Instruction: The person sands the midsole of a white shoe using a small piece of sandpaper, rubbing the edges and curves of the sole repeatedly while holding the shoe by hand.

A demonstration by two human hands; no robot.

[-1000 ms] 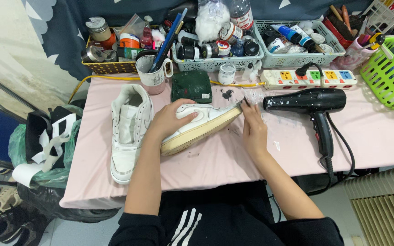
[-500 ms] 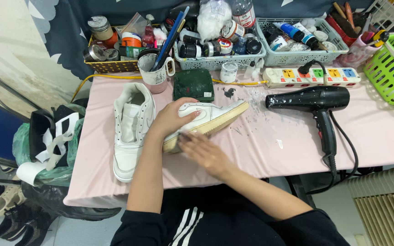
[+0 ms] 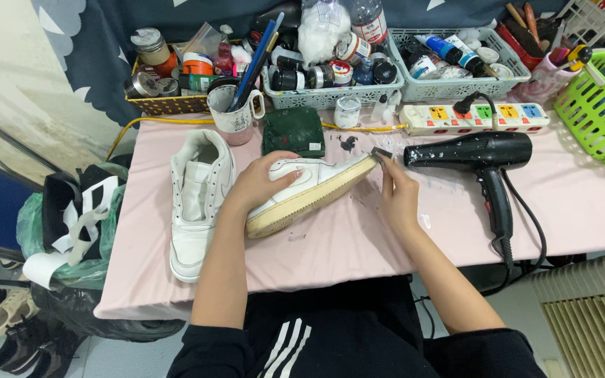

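**Sole edge work on tilted white sneaker, toe end**

Left hand [image 3: 260,183] is clamped over the upper of a white sneaker [image 3: 309,185], holding it tipped on its side at table centre, yellowed sole edge facing the wearer. Right hand [image 3: 397,192] is pinched narrow on a small flat tool [image 3: 381,152] set against the toe end of the sole, at about 2 o'clock from the shoe's middle. Can't tell whether it's a blade or a brush.

Step in hand, my read: working along the sole rim. Next move likely calls for a firm left-hand hold and short strokes along the edge, keeping the tool off the upper.

Second white sneaker [image 3: 197,199] lies flat at 9 o'clock, apart from the left hand.

Packaging and labels:
- 12 o'clock: grey basket [image 3: 330,87] of small dark jars with coloured round lids.
- 11 o'clock: yellow basket [image 3: 169,103], orange- and brown-capped jars; white mug [image 3: 232,112] of brushes just beside.
- 12 o'clock, near: dark green flat box [image 3: 293,130], small white label at its corner.
- 1–2 o'clock: white power strip [image 3: 474,117], coloured switches; black hairdryer [image 3: 477,150] below.
- 3 o'clock: lime green basket [image 3: 596,105].
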